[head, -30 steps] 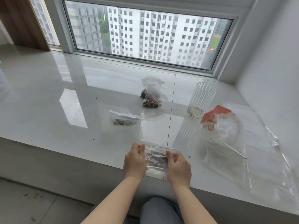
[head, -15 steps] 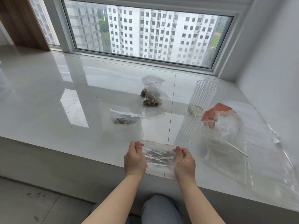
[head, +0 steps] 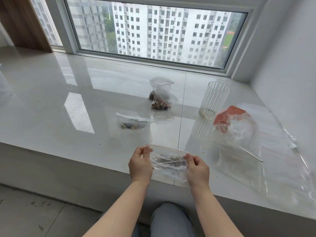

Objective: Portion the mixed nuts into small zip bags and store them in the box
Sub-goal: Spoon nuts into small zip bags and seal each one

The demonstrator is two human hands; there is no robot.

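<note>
Head view, down over nearby ledge (head: 51, 117)

Tabletop (head: 85, 100): glossy, smooth stone-like slab, mirror reflections. Zip bags (head: 168, 161): thin clear crinkled plastic. Ribbed cup (head: 213, 100): transparent, glass or plastic unclear

Both hands, left (head: 140, 165) and right (head: 198, 170), pinch a small zip bag (head: 168, 161) of nuts above the sill edge (head: 68, 147).

My two bare forearms reach forward and slightly inward from the bottom of the view. My left hand (head: 140, 165) pinches the left upper corner of the small clear plastic zip bag (head: 168, 162), thumb and forefinger closed on it. My right hand (head: 198, 170) has the same pinching grip on the bag's right edge, knuckles toward me.
</note>
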